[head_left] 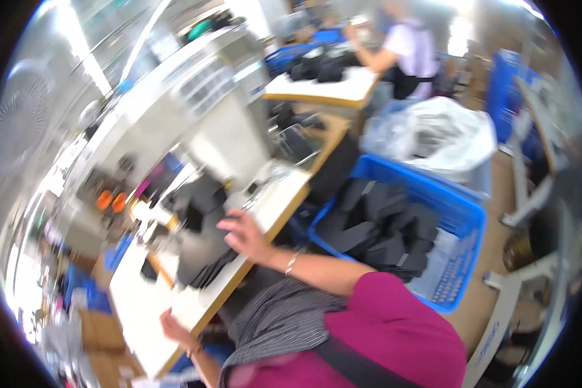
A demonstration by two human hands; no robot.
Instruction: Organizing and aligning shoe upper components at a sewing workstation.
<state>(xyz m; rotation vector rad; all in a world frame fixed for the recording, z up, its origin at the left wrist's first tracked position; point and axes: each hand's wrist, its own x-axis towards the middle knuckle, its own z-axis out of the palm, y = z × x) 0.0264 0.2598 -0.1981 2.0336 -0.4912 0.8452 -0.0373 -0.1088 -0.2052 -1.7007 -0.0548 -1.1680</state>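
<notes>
Workshop floor, cluttered: strip lights [81, 55] overhead, a big pale machine housing [207, 97] behind the bench, cardboard boxes [100, 330] lower left. Further off, a co-worker [414, 48] sits by a second table [291, 89] with more dark goods on it.

Head view, the only one: the near white worktable [136, 317] runs diagonally, wood-coloured edge facing the person. The dark flat pieces [215, 268] lie on it, part of a loose heap between the two hands and beyond them. A lighter grey piece [195, 249] sits right by them.

Right hand [247, 238]: fingers spread and slightly bent, nothing in it, just beside the heap near the table edge. Left hand [178, 331]: over the near end of the table, fingers loosely extended, looks empty. It's smeared by blur, so can't tell whether it touches the top.

Right of the person, a blue basket [467, 258] holds lots of similar dark panels [394, 226], with a white plastic bag [459, 129] behind it.

Handling, my read: the dark flat pieces should be light, thin and bendy with some body, likely fabric or foam-backed. Not fragile, but layers may slide or cling together. Best grip is a thumb-and-finger pinch on the free edge nearest the person, one layer at a time, other palm flat on the stack.
</notes>
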